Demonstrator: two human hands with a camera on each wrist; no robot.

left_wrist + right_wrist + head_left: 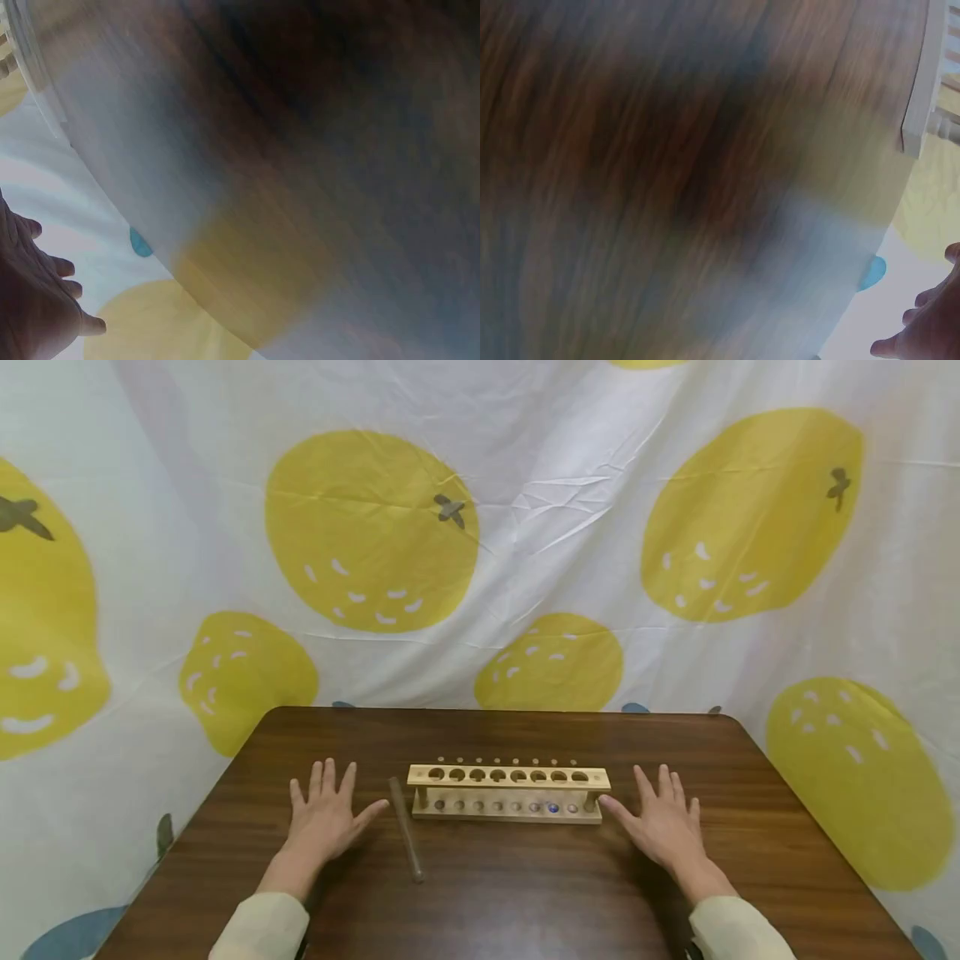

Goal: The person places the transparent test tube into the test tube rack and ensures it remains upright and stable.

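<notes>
Hands (324, 820) (664, 827), two, flank one wooden rack (508, 785) and one clear tube (407, 831).

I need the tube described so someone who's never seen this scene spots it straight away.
On the brown table, find the long, pale rack. Just to its left lies the tube, slanting so its near end points slightly right. Unlike the opaque rack, it is a single thin, see-through piece.
</notes>
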